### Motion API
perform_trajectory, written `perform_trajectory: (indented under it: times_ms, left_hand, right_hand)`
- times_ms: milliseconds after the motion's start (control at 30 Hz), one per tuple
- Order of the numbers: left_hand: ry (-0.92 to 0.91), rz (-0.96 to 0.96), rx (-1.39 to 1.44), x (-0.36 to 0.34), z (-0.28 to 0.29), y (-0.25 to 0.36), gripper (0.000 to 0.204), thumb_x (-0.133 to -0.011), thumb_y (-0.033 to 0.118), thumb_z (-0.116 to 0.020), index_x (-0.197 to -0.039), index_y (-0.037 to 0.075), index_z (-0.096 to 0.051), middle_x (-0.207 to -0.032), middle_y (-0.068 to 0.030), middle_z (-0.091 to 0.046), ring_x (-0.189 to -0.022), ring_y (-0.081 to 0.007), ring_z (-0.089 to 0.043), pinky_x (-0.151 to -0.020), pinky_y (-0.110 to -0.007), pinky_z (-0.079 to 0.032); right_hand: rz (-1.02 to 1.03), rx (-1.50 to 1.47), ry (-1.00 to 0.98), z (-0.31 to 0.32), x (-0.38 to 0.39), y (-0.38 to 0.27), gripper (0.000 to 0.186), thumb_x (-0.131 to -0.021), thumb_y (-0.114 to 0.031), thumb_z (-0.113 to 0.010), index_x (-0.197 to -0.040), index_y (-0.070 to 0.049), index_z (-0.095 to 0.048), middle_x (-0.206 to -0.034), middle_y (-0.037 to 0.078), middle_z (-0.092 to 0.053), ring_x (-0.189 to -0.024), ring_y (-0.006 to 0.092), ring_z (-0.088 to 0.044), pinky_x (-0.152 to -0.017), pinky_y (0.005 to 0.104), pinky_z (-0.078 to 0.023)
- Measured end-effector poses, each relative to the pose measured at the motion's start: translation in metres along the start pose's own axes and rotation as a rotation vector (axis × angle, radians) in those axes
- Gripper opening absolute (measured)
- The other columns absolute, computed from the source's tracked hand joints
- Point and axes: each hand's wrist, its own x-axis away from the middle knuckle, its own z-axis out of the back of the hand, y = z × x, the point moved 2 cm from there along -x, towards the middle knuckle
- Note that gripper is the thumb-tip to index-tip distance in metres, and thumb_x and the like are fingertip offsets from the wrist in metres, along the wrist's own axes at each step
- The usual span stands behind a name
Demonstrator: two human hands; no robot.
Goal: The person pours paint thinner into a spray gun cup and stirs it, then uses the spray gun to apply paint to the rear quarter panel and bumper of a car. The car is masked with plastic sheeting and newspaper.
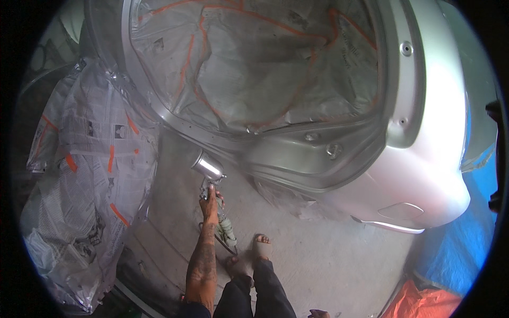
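My left hand (pixel 211 205) is closed round the grip of a spray gun (pixel 208 186) with a silver cup (pixel 208 166) on top. A greenish wrapped piece (pixel 226 229) and a dark hose hang below the grip. The gun is held over the floor, apart from the silver car body (pixel 366 196) and nearest to the lower edge of its opening. Only a small part of my right hand (pixel 318 314) shows at the bottom rim; its fingers are too cut off to read.
Grey sheeting (pixel 254 69) with orange tape covers the car's opening. On the left stands a panel wrapped in printed paper (pixel 101 143). A blue tarp (pixel 456 244) and a red tarp (pixel 421 302) lie at the right. My feet stand on the concrete floor (pixel 313 259).
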Motion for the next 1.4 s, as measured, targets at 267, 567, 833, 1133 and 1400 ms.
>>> perform_trajectory:
  times_ms: [267, 567, 833, 1133, 1400]
  left_hand:
    - [-0.172, -0.116, -0.129, 0.137, -0.01, 0.068, 0.034, -0.108, 0.038, -0.063, -0.099, 0.005, -0.066, -0.074, -0.0042, -0.064, -0.059, -0.0146, -0.063, -0.049, -0.031, -0.049]
    - [-0.522, -0.184, -0.23, 0.231, -0.05, 0.115, 0.03, -0.108, 0.033, -0.065, -0.101, 0.004, -0.067, -0.08, -0.0011, -0.068, -0.063, -0.009, -0.061, -0.054, -0.027, -0.044]
    - [-0.739, -0.161, -0.143, 0.251, -0.065, 0.127, 0.037, -0.106, 0.04, -0.067, -0.108, 0.003, -0.069, -0.088, -0.0058, -0.074, -0.069, -0.0136, -0.065, -0.064, -0.032, -0.05]
    - [-0.36, -0.405, -0.362, 0.204, -0.092, 0.181, 0.03, -0.104, 0.032, -0.068, -0.097, 0.003, -0.072, -0.083, -0.0003, -0.069, -0.066, -0.0082, -0.058, -0.059, -0.027, -0.046]
    - [-0.611, -0.465, -0.574, 0.2, -0.089, 0.239, 0.021, -0.1, 0.024, -0.072, -0.097, 0.003, -0.076, -0.077, 0.0015, -0.068, -0.069, -0.0086, -0.059, -0.065, -0.03, -0.048]
  right_hand:
    - [0.058, -0.037, -0.037, -0.013, 0.019, -0.016, 0.051, -0.106, -0.044, -0.061, -0.132, -0.001, -0.071, -0.098, 0.014, -0.079, -0.078, 0.0183, -0.073, -0.064, 0.0335, -0.058]
    - [0.028, -0.041, -0.045, -0.03, 0.011, -0.022, 0.051, -0.106, -0.042, -0.062, -0.13, 0.003, -0.071, -0.103, 0.017, -0.08, -0.087, 0.0228, -0.076, -0.074, 0.0365, -0.061]
    - [0.011, -0.083, -0.063, -0.023, 0.035, -0.051, 0.05, -0.107, -0.037, -0.061, -0.133, 0.005, -0.068, -0.108, 0.019, -0.079, -0.09, 0.0254, -0.076, -0.077, 0.0375, -0.062]
    - [0.023, -0.166, -0.029, -0.024, 0.006, -0.015, 0.052, -0.106, -0.04, -0.064, -0.131, 0.005, -0.069, -0.106, 0.018, -0.079, -0.084, 0.0235, -0.076, -0.073, 0.0368, -0.061]
    - [0.067, -0.151, -0.009, -0.025, 0.013, -0.005, 0.051, -0.106, -0.04, -0.063, -0.128, 0.005, -0.071, -0.103, 0.017, -0.08, -0.082, 0.0237, -0.076, -0.072, 0.0365, -0.062]
